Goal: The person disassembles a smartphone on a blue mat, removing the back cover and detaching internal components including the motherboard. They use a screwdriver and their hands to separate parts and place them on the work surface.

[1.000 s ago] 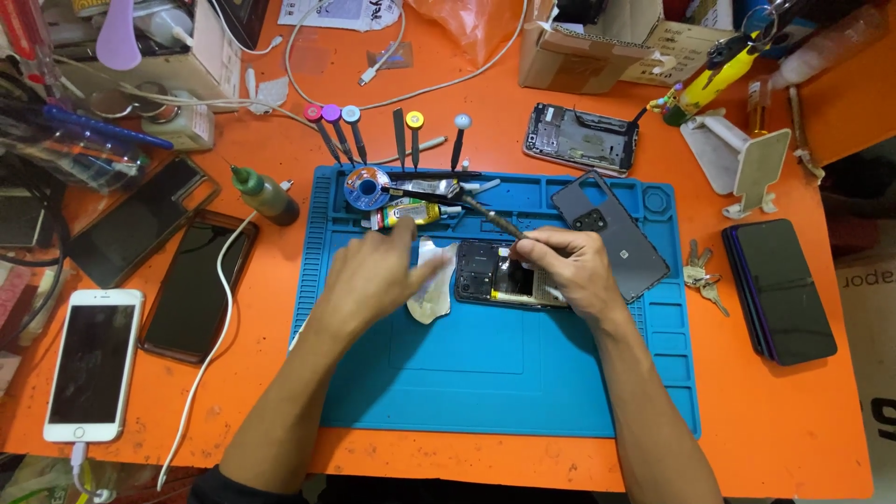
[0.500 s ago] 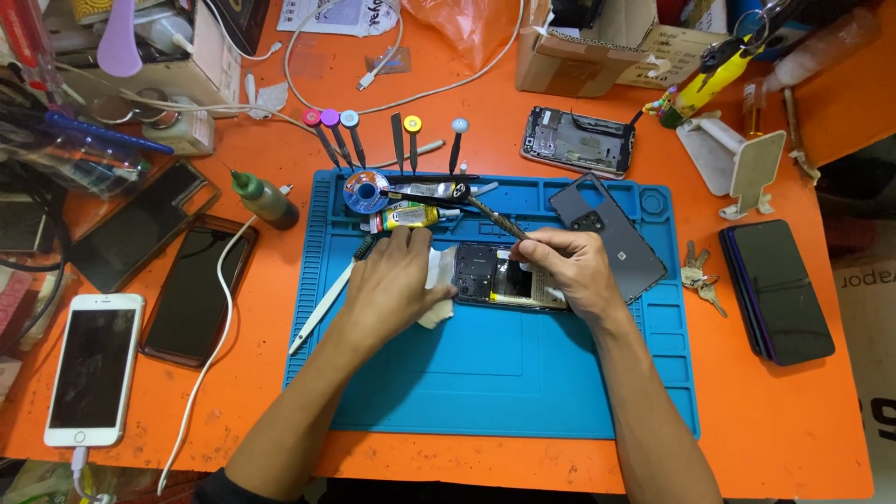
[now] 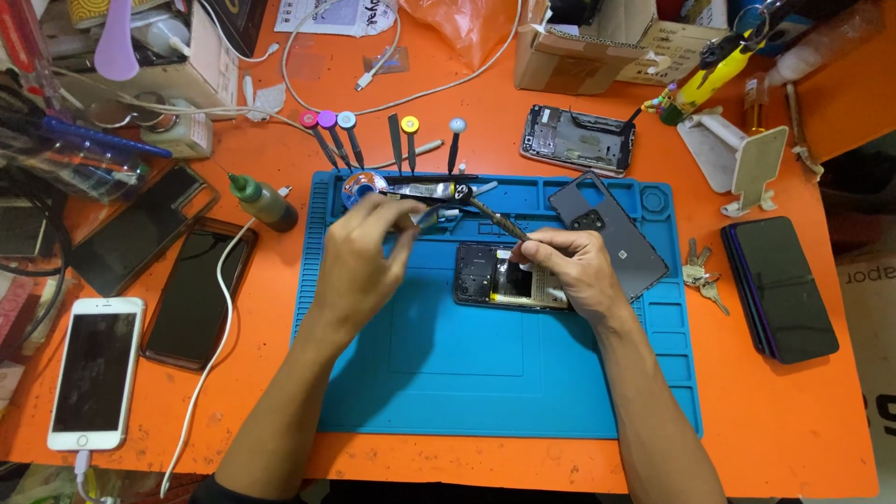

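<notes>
An opened black phone (image 3: pixel 485 275) with its insides showing lies on the blue work mat (image 3: pixel 485 373). My right hand (image 3: pixel 574 275) rests on the phone's right half and grips a dark-shafted screwdriver (image 3: pixel 495 219) that slants up to the left. My left hand (image 3: pixel 359 252) is off the phone, up at the mat's top tray. Its thumb and fingers pinch a slim grey metal tool (image 3: pixel 425 219) beside a solder-wick spool (image 3: pixel 359 189).
A grey phone back cover (image 3: pixel 607 229) lies right of the open phone, with another stripped phone (image 3: pixel 579 138) above it. Keys (image 3: pixel 700 275) and a dark phone (image 3: pixel 779 289) lie right. Two black phones (image 3: pixel 196 289), a white phone (image 3: pixel 93 373) and a green bottle (image 3: pixel 266 203) lie left. Colour-capped tools (image 3: pixel 373 140) line the mat's top.
My left hand has lifted off the phone's left side and moved up-left to the tool tray, closing on a slim metal tool. My right hand stays on the phone with the screwdriver.
</notes>
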